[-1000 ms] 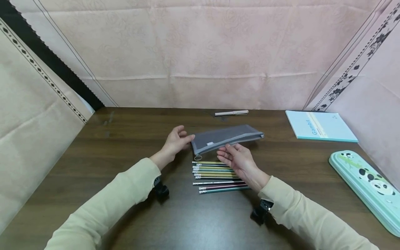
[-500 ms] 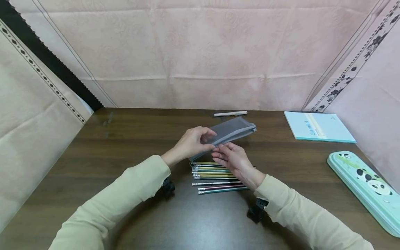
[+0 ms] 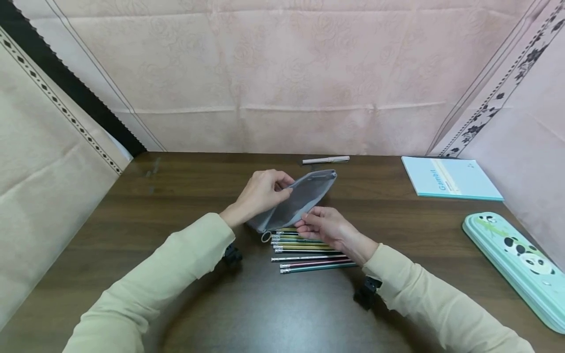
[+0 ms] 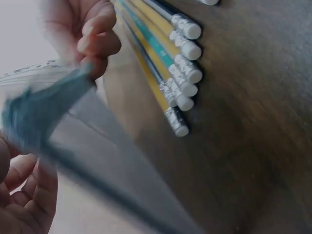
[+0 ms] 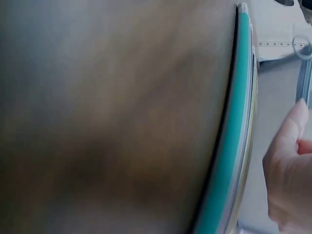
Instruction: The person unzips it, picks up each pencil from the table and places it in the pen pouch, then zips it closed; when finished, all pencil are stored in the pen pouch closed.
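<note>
A grey zip pouch point(image 3: 309, 193) with a ring on its zipper is held tilted over the table, its mouth spread apart. My left hand point(image 3: 264, 195) pinches the pouch's far edge between thumb and fingers. On the near edge, the right hand point(image 3: 333, 229) pinches the rim. Several pencils point(image 3: 304, 247) with white erasers lie in a row just below the pouch, partly under the right hand. In the left wrist view the pouch point(image 4: 112, 146) is blurred, with yellow, green and black pencils point(image 4: 161, 53) beyond it. A teal pencil point(image 5: 234, 131) runs beside the right hand in the right wrist view.
A white pen point(image 3: 326, 160) lies at the table's back edge. To the right are a light blue notebook point(image 3: 456, 179) and a mint pencil case point(image 3: 514, 264) with panda pictures. Pale cloth point(image 3: 282, 73) hangs around the brown table point(image 3: 247, 314).
My left hand has moved from the pouch's left end to its far edge. The pouch has swung left and tilted, and its mouth has spread. The right hand keeps hold of the near edge.
</note>
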The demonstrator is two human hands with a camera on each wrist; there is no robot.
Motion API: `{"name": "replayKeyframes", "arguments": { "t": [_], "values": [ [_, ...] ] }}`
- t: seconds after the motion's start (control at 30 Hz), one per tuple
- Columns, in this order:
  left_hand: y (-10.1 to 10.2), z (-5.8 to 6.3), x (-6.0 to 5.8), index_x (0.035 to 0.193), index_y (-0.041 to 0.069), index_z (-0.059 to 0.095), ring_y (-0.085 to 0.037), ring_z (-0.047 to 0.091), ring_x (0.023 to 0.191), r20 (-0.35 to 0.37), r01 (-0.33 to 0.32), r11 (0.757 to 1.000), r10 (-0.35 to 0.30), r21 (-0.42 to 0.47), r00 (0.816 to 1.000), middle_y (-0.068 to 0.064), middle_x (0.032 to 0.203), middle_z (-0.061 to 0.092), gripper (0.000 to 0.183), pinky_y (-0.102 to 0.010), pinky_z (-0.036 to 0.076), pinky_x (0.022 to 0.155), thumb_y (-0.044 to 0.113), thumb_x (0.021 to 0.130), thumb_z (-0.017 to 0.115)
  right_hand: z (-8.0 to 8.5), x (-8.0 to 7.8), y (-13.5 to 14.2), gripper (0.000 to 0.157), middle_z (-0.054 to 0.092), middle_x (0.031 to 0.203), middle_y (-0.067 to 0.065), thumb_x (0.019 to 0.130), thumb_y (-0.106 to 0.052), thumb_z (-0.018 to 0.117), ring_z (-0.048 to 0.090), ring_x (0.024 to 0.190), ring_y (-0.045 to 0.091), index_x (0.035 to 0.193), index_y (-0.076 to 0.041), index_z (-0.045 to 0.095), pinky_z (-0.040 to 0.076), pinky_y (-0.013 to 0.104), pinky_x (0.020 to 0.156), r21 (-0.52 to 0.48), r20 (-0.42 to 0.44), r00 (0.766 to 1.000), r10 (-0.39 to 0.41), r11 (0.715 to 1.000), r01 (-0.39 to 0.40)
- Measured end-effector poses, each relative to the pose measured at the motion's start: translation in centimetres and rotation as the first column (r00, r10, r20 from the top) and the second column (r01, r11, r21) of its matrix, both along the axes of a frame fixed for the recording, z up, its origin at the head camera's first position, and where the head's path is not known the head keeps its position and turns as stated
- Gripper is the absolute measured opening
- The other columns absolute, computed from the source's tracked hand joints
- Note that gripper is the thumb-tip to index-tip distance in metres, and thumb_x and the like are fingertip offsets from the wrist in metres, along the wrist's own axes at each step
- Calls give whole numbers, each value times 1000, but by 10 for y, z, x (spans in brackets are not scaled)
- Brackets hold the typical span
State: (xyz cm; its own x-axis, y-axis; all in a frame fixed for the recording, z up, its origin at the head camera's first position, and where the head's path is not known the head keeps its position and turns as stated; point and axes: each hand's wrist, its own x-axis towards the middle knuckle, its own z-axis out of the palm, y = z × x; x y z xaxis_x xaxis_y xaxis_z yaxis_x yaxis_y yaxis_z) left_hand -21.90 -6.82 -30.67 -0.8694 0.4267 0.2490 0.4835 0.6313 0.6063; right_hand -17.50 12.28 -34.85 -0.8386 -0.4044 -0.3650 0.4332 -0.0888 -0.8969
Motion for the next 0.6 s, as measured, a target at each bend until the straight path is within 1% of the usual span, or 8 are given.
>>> {"name": "replayKeyframes", "arguments": {
  "t": [0.07,0.13,0.2,0.27,0.33,0.4,0.5,0.6],
  "values": [
    [-4,1,1,98,7,72,-12,58,71,19,-10,1000,10,12,1000,-2,84,68,15,-24,49,61,12,86,64,1,-2,2,15,67,82,3,100,-7,43,66,73,11,102,0,56,56,24,73,30,6,999,34,999,-34],
    [-8,1,2,97,7,73,-11,56,67,45,-27,999,27,20,999,-2,83,68,15,-23,47,58,12,87,63,2,-6,6,18,66,84,4,100,-8,43,65,74,11,108,4,55,56,25,74,74,-11,998,55,996,-54],
    [-12,-1,2,98,7,73,-11,55,62,84,-46,998,43,34,996,-4,83,69,15,-22,46,55,13,88,63,2,-9,11,23,66,86,6,99,-7,46,65,75,11,114,8,53,56,25,75,137,-69,995,68,989,-58],
    [-17,-4,1,100,8,73,-11,57,61,146,-71,996,62,56,987,-5,87,70,16,-22,49,54,14,89,63,2,-12,15,26,65,90,9,97,-5,49,64,75,11,118,11,53,56,26,75,218,-144,987,75,975,-42],
    [-23,-7,1,103,7,72,-12,61,65,227,-94,991,71,90,971,-8,93,70,18,-24,53,57,15,90,63,1,-15,20,27,64,94,13,95,-2,53,63,76,12,118,12,54,56,27,76,301,-219,971,96,953,-26],
    [-28,-10,2,107,6,71,-14,64,71,315,-120,985,75,127,946,-10,100,69,21,-29,56,61,16,91,63,0,-16,24,25,63,97,16,93,0,56,63,79,13,115,12,57,55,28,77,374,-269,954,132,927,-23],
    [-33,-14,2,112,4,68,-15,63,78,417,-153,973,70,170,906,-13,106,66,25,-31,57,67,17,92,62,-1,-18,28,23,62,100,18,91,1,57,61,84,15,111,12,60,55,28,79,438,-315,928,200,898,-44],
    [-36,-18,2,113,3,67,-14,60,74,492,-191,961,71,198,868,-12,105,63,27,-29,57,68,18,92,62,-2,-19,30,20,64,98,16,90,1,58,59,83,14,108,10,62,53,25,77,491,-342,904,257,869,-61]
  ]
}}
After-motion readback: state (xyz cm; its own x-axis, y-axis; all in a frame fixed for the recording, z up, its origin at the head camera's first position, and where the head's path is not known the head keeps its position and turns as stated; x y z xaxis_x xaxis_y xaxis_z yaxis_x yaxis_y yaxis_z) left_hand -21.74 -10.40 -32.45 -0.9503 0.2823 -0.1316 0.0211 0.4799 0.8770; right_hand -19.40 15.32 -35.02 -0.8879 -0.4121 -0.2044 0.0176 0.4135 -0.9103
